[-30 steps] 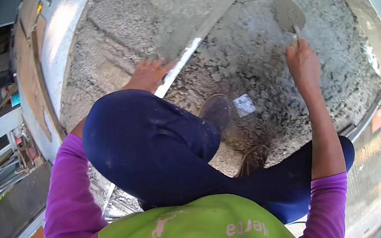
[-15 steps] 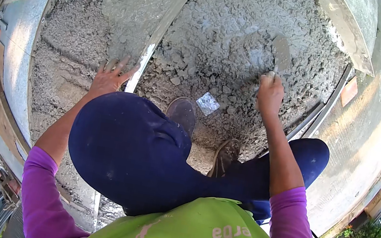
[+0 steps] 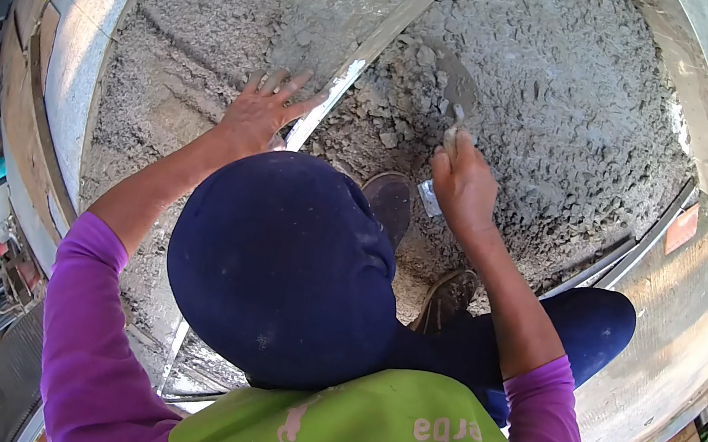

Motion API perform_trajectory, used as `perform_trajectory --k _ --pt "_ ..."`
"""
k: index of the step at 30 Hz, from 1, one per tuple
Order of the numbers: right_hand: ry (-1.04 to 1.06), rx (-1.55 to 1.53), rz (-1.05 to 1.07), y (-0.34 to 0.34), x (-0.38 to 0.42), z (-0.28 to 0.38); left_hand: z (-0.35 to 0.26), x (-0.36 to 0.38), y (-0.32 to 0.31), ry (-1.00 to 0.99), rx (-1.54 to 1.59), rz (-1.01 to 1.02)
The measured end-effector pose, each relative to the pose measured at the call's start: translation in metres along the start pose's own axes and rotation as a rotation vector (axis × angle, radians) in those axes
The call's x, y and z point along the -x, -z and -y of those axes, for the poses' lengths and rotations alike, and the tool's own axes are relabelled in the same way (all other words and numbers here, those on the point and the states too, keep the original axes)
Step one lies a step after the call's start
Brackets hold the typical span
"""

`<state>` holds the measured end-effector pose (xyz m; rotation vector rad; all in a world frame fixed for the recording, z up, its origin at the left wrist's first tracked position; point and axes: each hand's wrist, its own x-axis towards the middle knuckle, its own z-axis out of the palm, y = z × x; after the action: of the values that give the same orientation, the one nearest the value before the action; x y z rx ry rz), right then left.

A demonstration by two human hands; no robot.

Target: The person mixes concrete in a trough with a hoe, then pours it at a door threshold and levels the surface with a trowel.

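My right hand (image 3: pixel 464 188) is closed around the handle of a trowel (image 3: pixel 458 89). Its mud-coated blade rests in wet grey concrete (image 3: pixel 568 116), close to the lumps piled beside a long straight board (image 3: pixel 384 43). My left hand (image 3: pixel 264 112) has its fingers spread, the thumb at the near end of that board; the palm's underside is hidden. A shiny silver square (image 3: pixel 429 198) lies by my shoe, partly covered by my right hand.
My shoes (image 3: pixel 389 208) stand in the rough concrete between the hands. Another wide board (image 3: pixel 694 91) lies at the upper right. Dark edge strips (image 3: pixel 620 256) and a reddish block (image 3: pixel 681 229) sit along the right border. Smooth pavement runs beyond on both sides.
The trowel in my right hand has swept left toward the long board, leaving flatter concrete on its right. My left hand stays by the board's end. The whole view has shifted a little.
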<state>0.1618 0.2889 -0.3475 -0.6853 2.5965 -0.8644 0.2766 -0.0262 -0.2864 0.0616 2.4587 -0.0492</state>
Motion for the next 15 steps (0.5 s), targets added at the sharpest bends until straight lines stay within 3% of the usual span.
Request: perform_trajectory --k 1,3,5,8,11,15 --pt "0.027 0.001 -0.003 0.010 -0.005 -0.002 -0.001 -0.001 0.002 0.007 0.004 0.013" --pt "-0.241 -0.019 0.130 0.044 -0.041 -0.002 -0.002 0.000 0.001 0.021 0.019 0.032" --pt "-0.180 0.034 -0.157 0.062 -0.080 -0.033 -0.002 0.000 0.001 0.036 0.041 0.032" --pt "-0.040 0.267 -0.207 0.067 -0.119 -0.074 -0.003 -0.002 0.007 0.050 0.053 0.076" --pt "-0.090 0.165 0.040 0.058 -0.096 -0.033 0.002 -0.004 -0.002 0.040 0.009 0.053" --pt "0.064 0.226 0.129 0.043 -0.049 -0.013 0.002 -0.003 0.002 0.021 0.000 0.055"
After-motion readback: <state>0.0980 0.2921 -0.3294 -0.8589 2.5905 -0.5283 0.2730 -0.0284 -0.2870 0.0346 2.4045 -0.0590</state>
